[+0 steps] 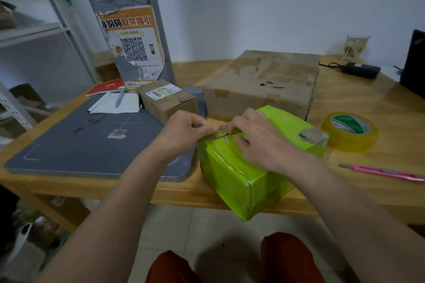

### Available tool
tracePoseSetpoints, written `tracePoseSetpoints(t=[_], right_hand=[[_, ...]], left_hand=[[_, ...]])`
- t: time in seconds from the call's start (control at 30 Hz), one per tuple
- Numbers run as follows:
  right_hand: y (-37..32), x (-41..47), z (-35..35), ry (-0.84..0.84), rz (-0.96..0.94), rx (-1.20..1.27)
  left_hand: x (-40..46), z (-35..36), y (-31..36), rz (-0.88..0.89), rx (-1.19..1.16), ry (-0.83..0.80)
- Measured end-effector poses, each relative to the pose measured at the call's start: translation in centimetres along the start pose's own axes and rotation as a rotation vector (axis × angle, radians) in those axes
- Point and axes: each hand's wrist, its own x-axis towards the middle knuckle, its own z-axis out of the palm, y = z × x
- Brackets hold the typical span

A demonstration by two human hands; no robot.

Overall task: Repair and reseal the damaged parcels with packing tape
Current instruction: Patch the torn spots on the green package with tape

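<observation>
- Head view: green parcel overhangs the surface's near edge, directly under both hands.
- Left hand and right hand pinch a torn strip at its top-left edge.
- Tape roll lies right, nearer the right hand.
- Brown parcels sit behind.

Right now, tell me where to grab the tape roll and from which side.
The tape roll lies flat on the table, hole upward, right of the green parcel. Probably come from above with the right hand: thumb in the hole, fingers on the outer wall.
</observation>
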Motion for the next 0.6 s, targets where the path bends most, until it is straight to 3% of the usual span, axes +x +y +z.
tracePoseSetpoints(t=[0.23,0.47,0.6], right_hand=[[0.1,-0.4,0.5,0.064,-0.021,-0.007],[0.0,-0.8,0.8,0.104,-0.014,0.013],[-0.1,-0.8,0.8,0.122,-0.004,0.008]], left_hand=[[0.6,0.1,0.5,-0.191,-0.226,-0.077],[0.7,0.6,0.5,-0.128,-0.22,-0.078],[0.4,1.1,0.2,-0.108,-0.335,-0.07]])
